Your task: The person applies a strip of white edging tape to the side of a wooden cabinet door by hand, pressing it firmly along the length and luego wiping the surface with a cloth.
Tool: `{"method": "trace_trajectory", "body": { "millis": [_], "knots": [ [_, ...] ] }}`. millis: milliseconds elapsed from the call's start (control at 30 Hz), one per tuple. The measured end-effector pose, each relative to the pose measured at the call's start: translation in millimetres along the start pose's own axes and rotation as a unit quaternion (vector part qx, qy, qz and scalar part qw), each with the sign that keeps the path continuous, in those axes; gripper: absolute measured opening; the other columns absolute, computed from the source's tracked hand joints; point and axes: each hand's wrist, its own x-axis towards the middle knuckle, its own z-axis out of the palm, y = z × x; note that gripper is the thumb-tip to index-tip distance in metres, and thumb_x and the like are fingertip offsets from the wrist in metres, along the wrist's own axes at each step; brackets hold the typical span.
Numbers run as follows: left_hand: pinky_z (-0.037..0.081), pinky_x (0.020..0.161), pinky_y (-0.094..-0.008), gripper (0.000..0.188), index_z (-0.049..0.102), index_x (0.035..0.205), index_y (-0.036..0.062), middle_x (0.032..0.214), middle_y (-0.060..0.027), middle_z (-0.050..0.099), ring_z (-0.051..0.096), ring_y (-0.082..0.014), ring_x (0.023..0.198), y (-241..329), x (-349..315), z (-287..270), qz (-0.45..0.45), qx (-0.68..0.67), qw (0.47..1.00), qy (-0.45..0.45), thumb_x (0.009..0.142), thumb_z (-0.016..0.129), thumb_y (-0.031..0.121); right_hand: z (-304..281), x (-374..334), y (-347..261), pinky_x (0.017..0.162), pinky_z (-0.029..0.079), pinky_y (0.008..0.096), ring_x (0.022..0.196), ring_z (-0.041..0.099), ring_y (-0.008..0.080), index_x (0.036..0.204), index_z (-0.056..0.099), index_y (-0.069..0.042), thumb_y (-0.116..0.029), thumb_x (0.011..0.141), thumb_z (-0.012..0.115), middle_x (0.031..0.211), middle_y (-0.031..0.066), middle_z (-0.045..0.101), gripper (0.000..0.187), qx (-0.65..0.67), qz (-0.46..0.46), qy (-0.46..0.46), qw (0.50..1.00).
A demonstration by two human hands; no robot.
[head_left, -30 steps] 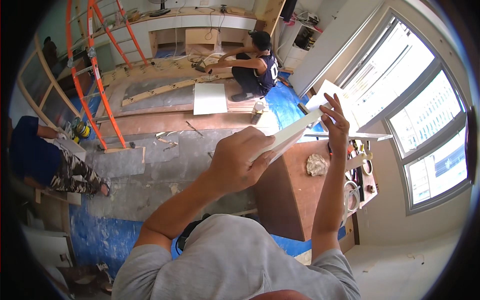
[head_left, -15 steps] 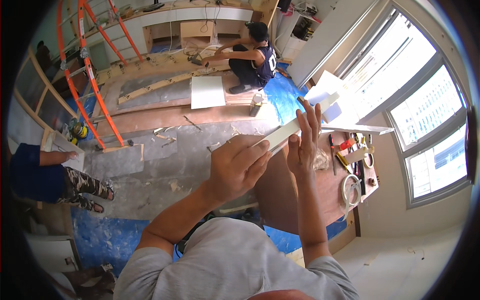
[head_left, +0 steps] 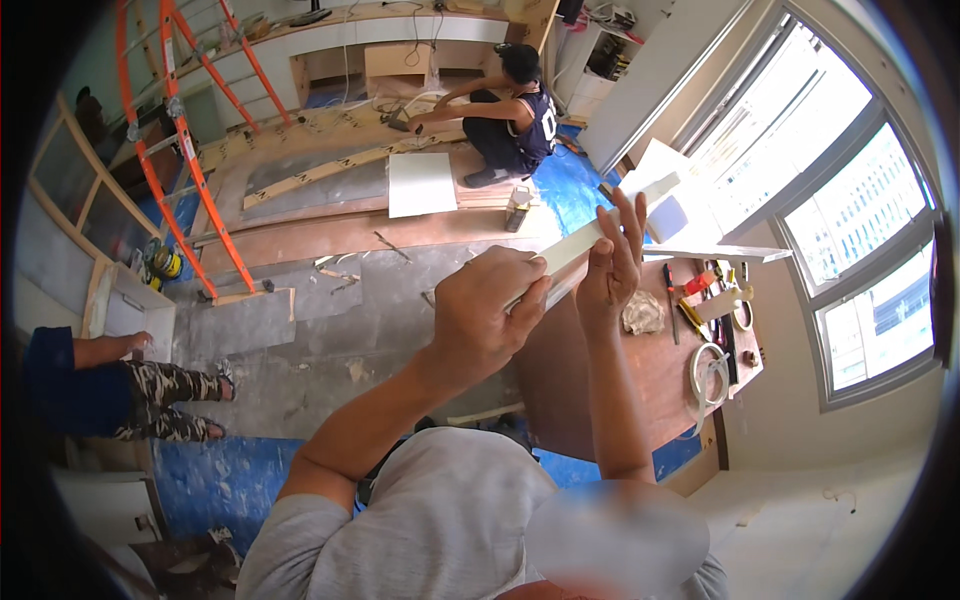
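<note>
A long pale board strip (head_left: 577, 249) slants up and away to the right in front of my chest. My left hand (head_left: 485, 305) is closed around its near end, thumb on top. Farther along it, my right hand (head_left: 604, 285) touches the strip's side with fingers stretched up and apart and the thumb raised. The strip's far end reaches past my right fingers toward the window. Just below and right of my hands stands a brown wooden worktop (head_left: 570, 385).
On the worktop lie a white coil (head_left: 709, 375), a crumpled beige lump (head_left: 643, 312) and several hand tools. A person (head_left: 510, 120) crouches on the boards ahead; another person (head_left: 85, 385) is at left. An orange ladder (head_left: 190, 160) stands far left. A white panel (head_left: 421, 185) lies ahead.
My hands have shifted slightly right in the picture, along with the whole scene. My right thumb has risen closer to the strip, and the right fingers have turned a little.
</note>
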Motion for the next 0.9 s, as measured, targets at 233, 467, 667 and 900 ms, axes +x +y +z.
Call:
{"method": "trace_trajectory", "body": {
  "millis": [233, 467, 667, 900],
  "knots": [
    [0.059, 0.073, -0.0368, 0.019, 0.068, 0.106, -0.0015, 0.099, -0.0178, 0.072, 0.073, -0.0314, 0.084, -8.4, -4.6, 2.1, 0.034, 0.007, 0.999, 0.015, 0.088, 0.075, -0.004, 13.0, -11.0, 5.8, 0.124, 0.029, 0.0569, 0.152, 0.036, 0.0457, 0.116, 0.073, 0.000, -0.040, 0.112, 0.049, 0.145, 0.0208, 0.060, 0.047, -0.004, -0.008, 0.038, 0.999],
    [0.058, 0.078, -0.0394, 0.013, 0.067, 0.108, -0.0039, 0.104, -0.0216, 0.071, 0.071, -0.0353, 0.089, -7.8, -6.3, 2.5, 0.030, -0.047, 0.998, 0.009, 0.096, 0.067, 0.001, 1.9, -8.9, 8.8, 0.124, 0.029, 0.0559, 0.153, 0.036, 0.0438, 0.118, 0.072, 0.002, -0.038, 0.112, 0.049, 0.142, 0.0197, 0.062, 0.046, 0.009, 0.005, 0.009, 1.000],
    [0.058, 0.081, -0.0390, 0.017, 0.067, 0.113, -0.0052, 0.105, -0.0223, 0.071, 0.071, -0.0357, 0.091, -9.6, -9.7, 4.7, 0.036, -0.018, 0.999, 0.008, 0.098, 0.065, 0.003, 11.0, -15.1, 9.0, 0.124, 0.029, 0.0547, 0.153, 0.036, 0.0431, 0.122, 0.072, 0.003, -0.030, 0.112, 0.051, 0.149, 0.0195, 0.058, 0.041, 0.012, -0.008, 0.051, 0.999],
    [0.059, 0.081, -0.0390, 0.018, 0.068, 0.112, -0.0026, 0.106, -0.0197, 0.072, 0.073, -0.0358, 0.092, -13.7, -9.0, 0.9, 0.028, -0.001, 1.000, 0.003, 0.096, 0.071, 0.004, 7.4, -16.3, 11.2, 0.125, 0.030, 0.0538, 0.154, 0.035, 0.0419, 0.125, 0.072, 0.002, -0.023, 0.110, 0.055, 0.150, 0.0177, 0.057, 0.033, 0.000, 0.005, 0.015, 1.000]
  ]
}}
